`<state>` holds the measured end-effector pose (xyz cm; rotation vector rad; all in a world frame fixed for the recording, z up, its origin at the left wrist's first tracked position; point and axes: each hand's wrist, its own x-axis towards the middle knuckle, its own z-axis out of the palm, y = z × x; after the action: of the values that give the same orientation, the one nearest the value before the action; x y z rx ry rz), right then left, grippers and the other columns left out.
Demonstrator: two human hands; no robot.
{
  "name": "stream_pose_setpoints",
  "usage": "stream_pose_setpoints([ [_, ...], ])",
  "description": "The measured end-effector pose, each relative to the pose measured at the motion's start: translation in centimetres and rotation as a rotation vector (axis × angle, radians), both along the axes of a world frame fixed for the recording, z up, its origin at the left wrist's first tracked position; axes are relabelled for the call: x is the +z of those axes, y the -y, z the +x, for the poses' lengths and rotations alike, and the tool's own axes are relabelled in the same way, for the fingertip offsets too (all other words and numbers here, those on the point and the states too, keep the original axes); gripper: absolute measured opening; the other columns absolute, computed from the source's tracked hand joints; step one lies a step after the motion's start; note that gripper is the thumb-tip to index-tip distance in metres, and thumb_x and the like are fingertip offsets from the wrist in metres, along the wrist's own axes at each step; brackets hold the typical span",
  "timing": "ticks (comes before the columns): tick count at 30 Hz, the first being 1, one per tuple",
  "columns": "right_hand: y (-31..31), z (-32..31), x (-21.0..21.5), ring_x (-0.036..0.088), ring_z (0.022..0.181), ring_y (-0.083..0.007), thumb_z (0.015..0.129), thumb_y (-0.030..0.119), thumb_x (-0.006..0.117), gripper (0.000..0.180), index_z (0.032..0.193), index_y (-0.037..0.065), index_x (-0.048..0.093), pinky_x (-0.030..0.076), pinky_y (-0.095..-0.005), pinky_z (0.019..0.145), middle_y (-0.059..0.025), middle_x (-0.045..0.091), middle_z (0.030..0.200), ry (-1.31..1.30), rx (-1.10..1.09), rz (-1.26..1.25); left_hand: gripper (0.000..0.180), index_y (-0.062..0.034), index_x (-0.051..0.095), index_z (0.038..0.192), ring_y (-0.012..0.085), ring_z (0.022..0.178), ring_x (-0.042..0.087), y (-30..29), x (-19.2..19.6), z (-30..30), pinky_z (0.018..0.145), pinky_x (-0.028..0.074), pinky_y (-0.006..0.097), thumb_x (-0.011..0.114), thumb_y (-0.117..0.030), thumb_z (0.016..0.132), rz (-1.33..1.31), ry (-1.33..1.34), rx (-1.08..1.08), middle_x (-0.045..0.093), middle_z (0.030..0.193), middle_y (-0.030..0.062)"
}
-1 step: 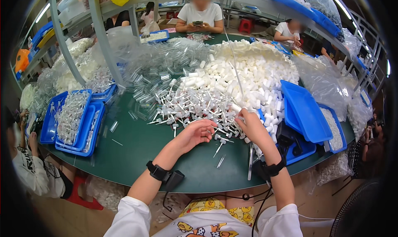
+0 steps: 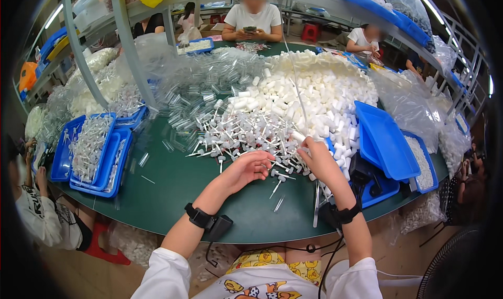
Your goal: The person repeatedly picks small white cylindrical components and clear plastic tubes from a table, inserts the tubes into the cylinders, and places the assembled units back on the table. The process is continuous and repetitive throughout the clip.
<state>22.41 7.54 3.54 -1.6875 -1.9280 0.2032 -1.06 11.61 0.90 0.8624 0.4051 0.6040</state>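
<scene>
My left hand is at the near edge of a heap of small white plastic stems with grey-white round heads. Its fingers are loosely curled and apart, and I see nothing held in them. Just to the right, my right hand has its fingers bent together in a pinch over the same heap; whatever is between them is hidden. A white cylindrical cap lies against its knuckles. Behind it rises a large pile of white caps. A pair of metal tweezers lies below my right hand, partly covered.
Clear plastic tubes are heaped at the back left of the green table. Blue trays with stems stand left, and stacked blue trays stand right beside plastic bags. A metal rack post rises at left. Other people sit around.
</scene>
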Motion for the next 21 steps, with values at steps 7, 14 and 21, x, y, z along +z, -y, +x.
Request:
stream_pose_setpoints([
  [7,4.4,-4.2,3.1,0.054,0.092,-0.0354,0.085,0.015,0.060,0.025,0.101,-0.001,0.051,0.044,-0.0395,0.080,-0.0201,0.057,0.095,-0.186,0.350,0.061,0.031,-0.0021,0.055,0.115,0.0142,0.094,0.057,1.0,0.8,0.9,0.082,0.047,0.028,0.051,-0.024,0.093,0.081,0.028,0.071,0.059,0.101,0.0056],
  [14,3.6,-5.4,2.4,0.058,0.090,-0.0259,0.087,0.017,0.059,0.025,0.106,0.000,0.054,0.046,-0.0349,0.079,-0.0136,0.060,0.099,-0.394,0.452,-0.100,0.032,-0.0018,0.053,0.116,0.0132,0.097,0.056,0.5,-0.3,0.7,0.086,0.046,0.027,0.044,-0.026,0.097,0.196,-0.014,0.080,0.058,0.105,0.0064],
  [21,1.6,-3.4,0.9,0.057,0.082,-0.0115,0.092,0.015,0.053,0.021,0.107,0.000,0.056,0.047,-0.0257,0.074,-0.0064,0.062,0.093,-1.066,0.395,-0.290,0.020,-0.0069,0.049,0.091,0.0097,0.068,0.042,0.1,-0.8,0.5,0.060,0.036,0.022,0.043,-0.025,0.097,-0.033,0.068,0.097,0.046,0.081,0.0001],
])
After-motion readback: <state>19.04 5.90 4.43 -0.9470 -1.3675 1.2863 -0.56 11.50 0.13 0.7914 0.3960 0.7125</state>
